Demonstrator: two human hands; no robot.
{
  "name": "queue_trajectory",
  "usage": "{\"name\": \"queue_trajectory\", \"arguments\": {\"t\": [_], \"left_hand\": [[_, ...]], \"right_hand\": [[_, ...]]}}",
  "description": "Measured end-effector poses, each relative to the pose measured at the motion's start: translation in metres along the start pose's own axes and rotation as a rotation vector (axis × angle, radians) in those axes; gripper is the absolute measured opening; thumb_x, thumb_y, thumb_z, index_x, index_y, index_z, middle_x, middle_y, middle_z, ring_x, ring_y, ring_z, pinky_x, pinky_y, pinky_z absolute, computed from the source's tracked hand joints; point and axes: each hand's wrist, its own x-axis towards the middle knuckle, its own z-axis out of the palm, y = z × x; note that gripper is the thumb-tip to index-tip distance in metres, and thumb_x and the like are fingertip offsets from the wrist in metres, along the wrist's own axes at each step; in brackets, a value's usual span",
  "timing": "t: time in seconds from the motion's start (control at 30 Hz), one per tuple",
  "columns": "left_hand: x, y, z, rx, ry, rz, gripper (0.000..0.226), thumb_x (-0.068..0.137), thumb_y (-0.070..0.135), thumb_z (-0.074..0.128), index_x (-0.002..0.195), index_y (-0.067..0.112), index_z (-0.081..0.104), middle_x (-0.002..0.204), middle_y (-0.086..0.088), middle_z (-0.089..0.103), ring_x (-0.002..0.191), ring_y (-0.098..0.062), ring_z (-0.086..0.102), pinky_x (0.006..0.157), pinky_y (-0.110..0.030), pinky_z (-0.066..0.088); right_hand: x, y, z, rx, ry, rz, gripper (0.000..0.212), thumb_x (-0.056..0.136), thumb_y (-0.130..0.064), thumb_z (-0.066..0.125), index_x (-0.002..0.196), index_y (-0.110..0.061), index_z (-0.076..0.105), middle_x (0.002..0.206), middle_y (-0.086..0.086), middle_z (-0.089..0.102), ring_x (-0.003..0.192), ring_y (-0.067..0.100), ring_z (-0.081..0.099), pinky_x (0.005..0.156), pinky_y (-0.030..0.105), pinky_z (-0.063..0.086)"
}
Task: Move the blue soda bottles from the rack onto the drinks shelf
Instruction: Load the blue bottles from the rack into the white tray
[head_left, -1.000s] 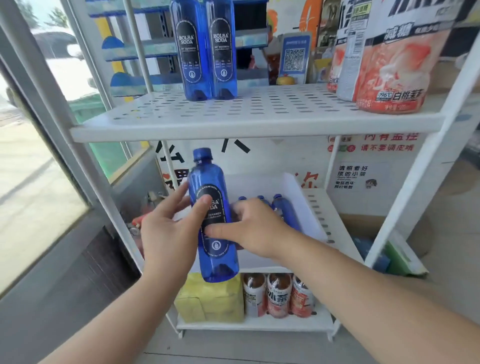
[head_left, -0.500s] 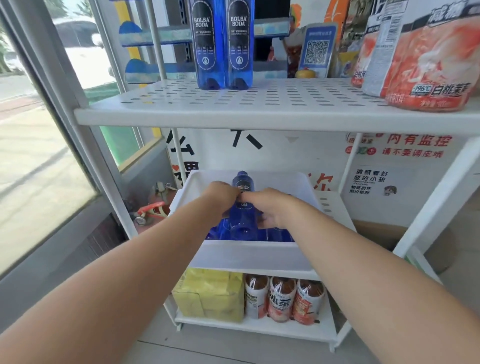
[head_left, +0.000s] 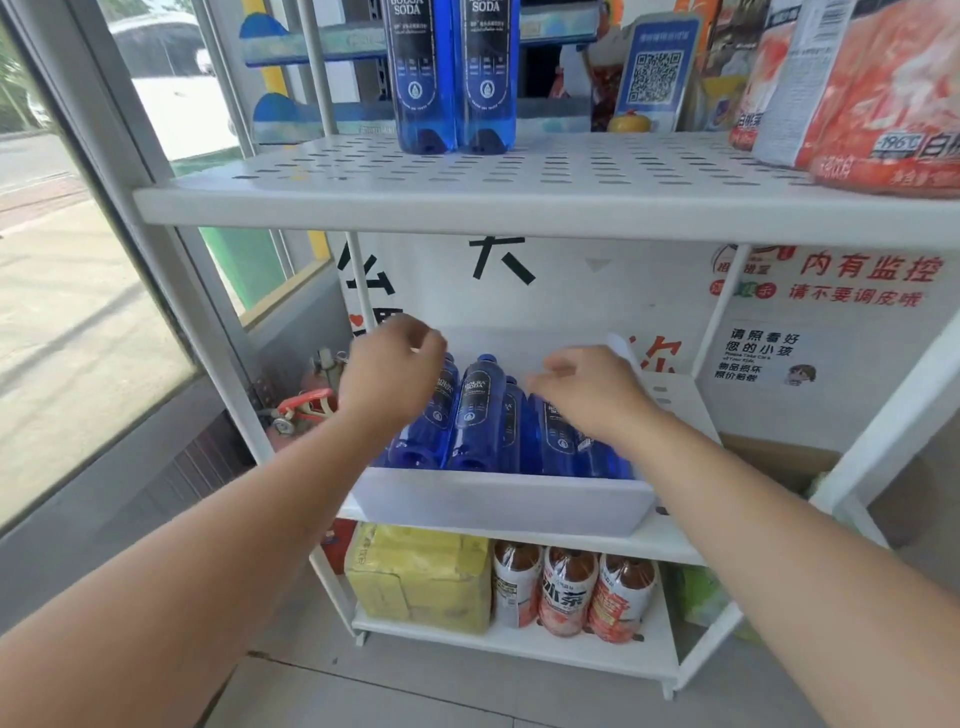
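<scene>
Head view — the only view supplied. We count two blue soda bottles (head_left: 454, 78) standing upright and touching each other at the back of the top perforated shelf (head_left: 519, 202), to the left of a large red-and-white drinks pack (head_left: 852, 88). We take this as the drinks shelf, so two units appear placed.

On the middle tier sits a white bin (head_left: 498, 501). It holds the remaining blue bottles (head_left: 478, 410), leaning back with caps pointing away from us; we can make out at least four, and the hands cover part of the row, so the exact count cannot be given.

The left hand (head_left: 389, 374) hovers over the left end of the row with fingers loosely curled, gripping nothing that we can see. The right hand (head_left: 587, 395) is lowered over the right-hand bottles, fingers relaxed and spread; whether the fingertips touch a bottle is unclear owing to blur.

We judge the task well short of half done — several bottles remain to be lifted, and no bottle is in hand now. The bottom tier, with a yellow pack (head_left: 421, 577) and tea bottles (head_left: 569, 592), is not involved.
</scene>
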Motion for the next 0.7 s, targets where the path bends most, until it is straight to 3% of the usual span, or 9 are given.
{"name": "queue_trajectory", "arguments": {"t": [0.03, 0.1, 0.17, 0.23, 0.3, 0.43, 0.57, 0.7], "left_hand": [[0.007, -0.015, -0.011, 0.026, 0.070, -0.036, 0.030, 0.088, 0.038, 0.048, 0.100, 0.016, 0.064, 0.091, -0.001, 0.065, 0.081, -0.026, 0.062, 0.074, -0.032, 0.051], [0.020, -0.049, -0.024, 0.112, 0.037, -0.206, 0.049, 0.084, 0.048, 0.051, 0.111, 0.009, 0.061, 0.101, -0.008, 0.065, 0.085, -0.029, 0.062, 0.072, -0.036, 0.054], [0.023, -0.065, -0.029, 0.056, -0.132, -0.419, 0.054, 0.085, 0.051, 0.058, 0.111, 0.003, 0.059, 0.097, -0.012, 0.063, 0.080, -0.028, 0.062, 0.067, -0.036, 0.055], [0.016, -0.067, -0.028, -0.108, -0.329, -0.578, 0.043, 0.089, 0.040, 0.064, 0.111, 0.004, 0.057, 0.100, -0.012, 0.061, 0.084, -0.028, 0.061, 0.074, -0.040, 0.053], [0.011, -0.070, -0.023, -0.080, -0.398, -0.581, 0.040, 0.089, 0.032, 0.068, 0.118, 0.006, 0.059, 0.103, -0.013, 0.062, 0.088, -0.029, 0.061, 0.079, -0.041, 0.050], [0.002, -0.072, -0.022, -0.078, -0.331, -0.524, 0.037, 0.089, 0.018, 0.064, 0.123, 0.005, 0.060, 0.107, -0.015, 0.060, 0.097, -0.033, 0.058, 0.080, -0.041, 0.049], [-0.014, -0.075, -0.032, -0.084, -0.345, -0.478, 0.035, 0.087, 0.014, 0.064, 0.122, 0.006, 0.062, 0.109, -0.017, 0.064, 0.098, -0.035, 0.061, 0.081, -0.040, 0.050], [-0.040, -0.076, -0.048, -0.108, -0.330, -0.468, 0.025, 0.087, 0.013, 0.065, 0.111, 0.006, 0.064, 0.104, -0.016, 0.066, 0.093, -0.035, 0.064, 0.082, -0.042, 0.053]], "right_hand": [[0.001, 0.008, -0.019, -0.078, 0.153, -0.050, 0.030, 0.087, -0.035, 0.064, 0.110, -0.018, 0.071, 0.111, 0.000, 0.070, 0.107, 0.021, 0.065, 0.087, 0.028, 0.046], [0.007, 0.028, -0.048, -0.243, 0.321, -0.003, 0.030, 0.085, -0.039, 0.060, 0.101, -0.015, 0.069, 0.102, 0.003, 0.071, 0.097, 0.025, 0.064, 0.078, 0.028, 0.046], [0.015, 0.049, -0.058, -0.323, 0.211, 0.176, 0.038, 0.081, -0.047, 0.054, 0.092, -0.012, 0.060, 0.093, 0.008, 0.064, 0.086, 0.028, 0.060, 0.062, 0.027, 0.043], [0.015, 0.062, -0.049, -0.175, 0.026, 0.330, 0.034, 0.088, -0.043, 0.057, 0.103, -0.012, 0.058, 0.098, 0.011, 0.063, 0.091, 0.030, 0.062, 0.063, 0.027, 0.046], [0.015, 0.072, -0.035, -0.017, -0.054, 0.374, 0.027, 0.093, -0.030, 0.059, 0.112, -0.011, 0.058, 0.101, 0.010, 0.064, 0.094, 0.029, 0.062, 0.069, 0.028, 0.049], [0.013, 0.086, -0.030, 0.038, 0.026, 0.389, 0.038, 0.088, -0.014, 0.055, 0.124, -0.003, 0.057, 0.111, 0.019, 0.065, 0.094, 0.034, 0.065, 0.080, 0.040, 0.055], [-0.014, 0.079, -0.039, 0.039, 0.022, 0.358, 0.020, 0.092, 0.001, 0.047, 0.107, -0.005, 0.058, 0.090, 0.016, 0.062, 0.069, 0.027, 0.059, 0.056, 0.027, 0.047], [-0.057, 0.071, -0.047, 0.026, 0.076, 0.351, 0.014, 0.089, -0.002, 0.049, 0.083, -0.012, 0.057, 0.082, 0.012, 0.061, 0.068, 0.025, 0.058, 0.053, 0.024, 0.040]]}}
